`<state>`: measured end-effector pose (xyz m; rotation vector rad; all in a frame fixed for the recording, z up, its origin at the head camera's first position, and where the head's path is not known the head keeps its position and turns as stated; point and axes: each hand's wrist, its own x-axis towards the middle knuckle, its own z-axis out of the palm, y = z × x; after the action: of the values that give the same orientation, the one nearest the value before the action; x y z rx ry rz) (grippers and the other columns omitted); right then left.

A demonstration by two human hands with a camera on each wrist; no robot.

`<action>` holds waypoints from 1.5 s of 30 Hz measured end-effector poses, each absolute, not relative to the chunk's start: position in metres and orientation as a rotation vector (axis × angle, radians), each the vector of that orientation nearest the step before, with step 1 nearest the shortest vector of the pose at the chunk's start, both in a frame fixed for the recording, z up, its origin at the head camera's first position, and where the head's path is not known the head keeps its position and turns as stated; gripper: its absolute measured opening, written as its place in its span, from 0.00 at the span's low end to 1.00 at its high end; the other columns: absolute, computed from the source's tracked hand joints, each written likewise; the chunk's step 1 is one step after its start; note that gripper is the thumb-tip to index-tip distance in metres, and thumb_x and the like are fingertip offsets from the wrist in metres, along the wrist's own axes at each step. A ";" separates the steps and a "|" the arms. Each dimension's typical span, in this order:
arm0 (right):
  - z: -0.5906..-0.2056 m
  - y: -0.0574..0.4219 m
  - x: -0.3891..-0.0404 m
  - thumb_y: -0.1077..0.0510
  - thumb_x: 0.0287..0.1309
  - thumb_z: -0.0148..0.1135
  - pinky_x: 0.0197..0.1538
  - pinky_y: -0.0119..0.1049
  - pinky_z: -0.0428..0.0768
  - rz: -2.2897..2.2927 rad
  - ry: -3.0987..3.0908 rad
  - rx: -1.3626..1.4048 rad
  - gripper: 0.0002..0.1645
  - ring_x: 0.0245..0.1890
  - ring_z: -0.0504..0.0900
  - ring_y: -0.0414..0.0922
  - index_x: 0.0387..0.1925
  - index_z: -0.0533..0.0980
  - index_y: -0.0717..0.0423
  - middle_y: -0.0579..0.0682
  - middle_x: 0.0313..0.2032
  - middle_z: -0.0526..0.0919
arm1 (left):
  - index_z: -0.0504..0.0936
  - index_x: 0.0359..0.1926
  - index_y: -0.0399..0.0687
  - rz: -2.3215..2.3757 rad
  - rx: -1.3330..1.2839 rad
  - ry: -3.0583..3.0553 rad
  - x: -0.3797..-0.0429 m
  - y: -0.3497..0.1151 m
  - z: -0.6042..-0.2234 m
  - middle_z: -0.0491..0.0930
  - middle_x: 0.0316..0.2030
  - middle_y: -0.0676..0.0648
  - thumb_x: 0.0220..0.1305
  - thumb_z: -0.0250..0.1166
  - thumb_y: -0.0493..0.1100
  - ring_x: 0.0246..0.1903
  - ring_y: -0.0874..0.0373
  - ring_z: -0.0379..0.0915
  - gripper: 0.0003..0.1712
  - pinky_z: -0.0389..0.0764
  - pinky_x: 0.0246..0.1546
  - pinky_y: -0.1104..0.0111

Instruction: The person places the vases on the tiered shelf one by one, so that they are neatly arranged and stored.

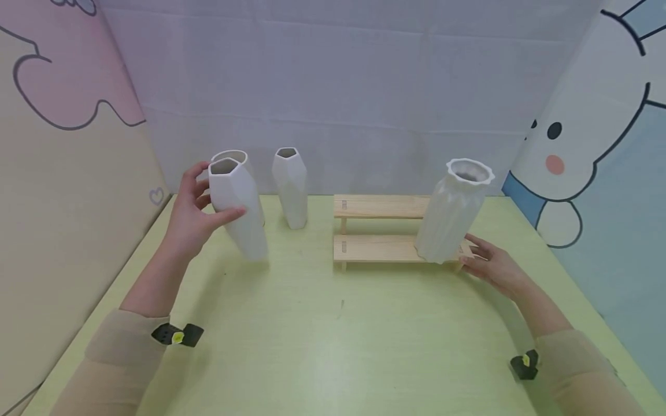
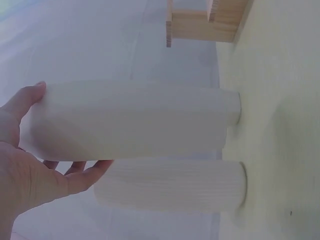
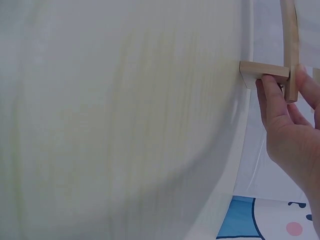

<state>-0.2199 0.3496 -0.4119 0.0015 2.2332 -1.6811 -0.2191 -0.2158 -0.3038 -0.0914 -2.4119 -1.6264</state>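
Nearest faceted vase [image 1: 239,196]: over the feed I read white ceramic, matt, smooth planes meeting at defined edges. Rear faceted vase [image 1: 290,188]: same finish, to my eye. Ribbed vase [image 2: 170,185]: dull white, fine close grooves. Pleated vase [image 1: 452,214]: matt white, deeply fluted, wavy rim. Shelf [image 1: 380,248]: pale wood, grain showing, looks unvarnished. Table [image 1: 333,323]: smooth, laminate-like from my end, faint sheen. Backdrop [image 1: 333,75]: thin sheeting, crossed by fold creases; cloth or plastic, I cannot tell. Sleeves [image 1: 122,344]: soft matt cloth.
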 end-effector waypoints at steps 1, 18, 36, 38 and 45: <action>-0.412 0.350 -0.220 0.54 0.64 0.57 0.52 0.27 0.77 -1.674 2.235 0.004 0.50 0.46 0.75 0.29 0.73 0.36 0.55 0.71 0.70 0.41 | 0.52 0.66 0.78 -1.637 -0.092 -2.406 -0.218 -0.213 -0.301 0.64 0.62 0.49 0.49 0.75 0.43 0.53 0.54 0.67 0.52 0.77 0.46 0.65; -0.411 0.350 -0.221 0.52 0.64 0.57 0.52 0.28 0.76 -1.661 2.235 0.012 0.50 0.49 0.76 0.33 0.74 0.36 0.54 0.71 0.70 0.41 | 0.59 0.62 0.79 -1.832 -0.222 -2.286 -0.206 -0.170 -0.264 0.67 0.58 0.50 0.47 0.75 0.36 0.52 0.53 0.68 0.49 0.77 0.44 0.63; -0.411 0.352 -0.223 0.54 0.64 0.57 0.53 0.29 0.76 -1.677 2.218 0.004 0.50 0.45 0.76 0.29 0.73 0.36 0.55 0.71 0.70 0.42 | 0.61 0.63 0.73 -1.846 -0.491 -2.217 -0.215 -0.115 -0.252 0.70 0.56 0.49 0.43 0.76 0.33 0.52 0.53 0.71 0.51 0.79 0.47 0.55; -0.412 0.351 -0.223 0.54 0.64 0.57 0.53 0.29 0.76 -1.676 2.222 -0.002 0.50 0.45 0.76 0.29 0.73 0.36 0.55 0.71 0.70 0.43 | 0.61 0.64 0.72 -1.846 -0.535 -2.205 -0.217 -0.108 -0.254 0.71 0.55 0.49 0.43 0.76 0.33 0.52 0.53 0.71 0.52 0.80 0.45 0.57; -0.413 0.353 -0.224 0.56 0.65 0.56 0.52 0.28 0.77 -1.714 2.194 -0.015 0.49 0.45 0.76 0.28 0.73 0.36 0.56 0.71 0.70 0.44 | 0.61 0.64 0.69 -1.917 -0.621 -2.161 -0.224 -0.086 -0.262 0.71 0.53 0.48 0.42 0.76 0.33 0.50 0.52 0.72 0.51 0.81 0.42 0.57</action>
<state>-0.2237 0.3529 -0.4134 -0.0154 2.1940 -1.7144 -0.2237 -0.0864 -0.2615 -0.6209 -2.1606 -1.9171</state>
